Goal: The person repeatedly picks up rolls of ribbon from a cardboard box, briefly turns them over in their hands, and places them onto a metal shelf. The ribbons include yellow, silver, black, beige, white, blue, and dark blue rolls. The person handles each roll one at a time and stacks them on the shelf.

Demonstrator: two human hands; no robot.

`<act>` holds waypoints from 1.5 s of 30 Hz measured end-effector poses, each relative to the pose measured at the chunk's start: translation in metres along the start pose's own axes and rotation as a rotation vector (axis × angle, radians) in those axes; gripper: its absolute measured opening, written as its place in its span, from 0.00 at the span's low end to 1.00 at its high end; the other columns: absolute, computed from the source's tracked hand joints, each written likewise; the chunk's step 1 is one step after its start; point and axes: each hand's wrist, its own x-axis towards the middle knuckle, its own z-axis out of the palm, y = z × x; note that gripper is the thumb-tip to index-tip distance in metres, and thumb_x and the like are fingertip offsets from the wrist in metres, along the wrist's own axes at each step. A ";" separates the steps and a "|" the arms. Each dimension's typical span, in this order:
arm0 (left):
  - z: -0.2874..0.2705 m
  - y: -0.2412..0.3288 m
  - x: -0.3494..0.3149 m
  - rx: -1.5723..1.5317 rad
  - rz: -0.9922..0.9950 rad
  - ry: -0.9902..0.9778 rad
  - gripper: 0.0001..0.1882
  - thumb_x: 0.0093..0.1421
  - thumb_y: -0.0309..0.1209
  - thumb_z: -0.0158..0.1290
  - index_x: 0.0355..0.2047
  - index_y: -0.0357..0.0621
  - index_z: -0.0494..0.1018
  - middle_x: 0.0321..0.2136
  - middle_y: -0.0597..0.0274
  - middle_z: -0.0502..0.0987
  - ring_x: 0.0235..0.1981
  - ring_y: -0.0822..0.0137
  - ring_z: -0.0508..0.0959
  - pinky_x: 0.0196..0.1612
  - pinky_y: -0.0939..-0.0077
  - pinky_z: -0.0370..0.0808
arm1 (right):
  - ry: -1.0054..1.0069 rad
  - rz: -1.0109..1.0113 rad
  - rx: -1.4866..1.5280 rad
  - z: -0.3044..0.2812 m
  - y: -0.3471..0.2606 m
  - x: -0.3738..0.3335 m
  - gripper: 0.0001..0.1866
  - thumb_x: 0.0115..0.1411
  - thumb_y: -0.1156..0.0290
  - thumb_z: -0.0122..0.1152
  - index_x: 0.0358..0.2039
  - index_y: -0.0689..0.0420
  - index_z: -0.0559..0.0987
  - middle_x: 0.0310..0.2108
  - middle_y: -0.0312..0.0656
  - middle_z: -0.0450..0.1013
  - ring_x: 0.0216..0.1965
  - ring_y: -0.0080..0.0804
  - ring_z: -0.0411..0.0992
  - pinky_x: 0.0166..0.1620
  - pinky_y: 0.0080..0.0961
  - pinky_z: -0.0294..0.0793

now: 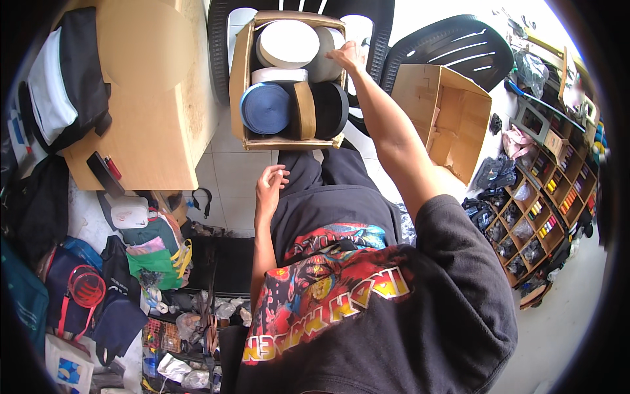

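A cardboard box (242,98) in front of me, on a black chair, holds several rolls of webbing. A white roll (289,43) lies on top, with a blue roll (265,108), a brown roll (304,110) and a black roll (330,109) at the near side. My right hand (348,56) reaches over the box's right wall, its bent fingers closed at a grey roll (323,64); the exact grip is partly hidden. Above my lap, my left hand (270,189) is held with loosely curled fingers apart, nothing in them.
A second cardboard box (441,105) stands open on another black chair (453,46) at the right. At the left is a wooden table (154,138) with a dark bag (85,65). Bags crowd the lower left; a wooden compartment rack (541,210) holds thread spools at far right.
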 end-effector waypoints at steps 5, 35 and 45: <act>-0.025 -0.001 0.021 0.045 -0.052 0.072 0.14 0.68 0.34 0.46 0.48 0.39 0.73 0.39 0.57 0.80 0.34 0.71 0.79 0.37 0.77 0.74 | 0.084 -0.018 0.030 -0.031 -0.034 -0.005 0.41 0.35 0.52 0.79 0.42 0.71 0.74 0.39 0.59 0.76 0.42 0.46 0.77 0.44 0.35 0.80; 0.064 -0.077 -0.152 -1.074 0.447 -0.213 0.42 0.64 0.62 0.41 0.67 0.46 0.52 0.64 0.57 0.60 0.65 0.56 0.61 0.66 0.53 0.59 | 0.082 -0.942 0.217 -0.038 0.060 -0.530 0.26 0.39 0.69 0.71 0.43 0.59 0.81 0.23 0.50 0.77 0.25 0.44 0.79 0.31 0.34 0.77; 0.044 -0.154 -0.217 -1.301 0.922 0.444 0.23 0.59 0.30 0.59 0.53 0.39 0.67 0.46 0.56 0.75 0.45 0.62 0.78 0.48 0.64 0.79 | -0.296 -1.529 0.257 0.046 0.010 -0.593 0.30 0.44 0.73 0.69 0.51 0.62 0.74 0.32 0.53 0.77 0.30 0.50 0.78 0.34 0.38 0.78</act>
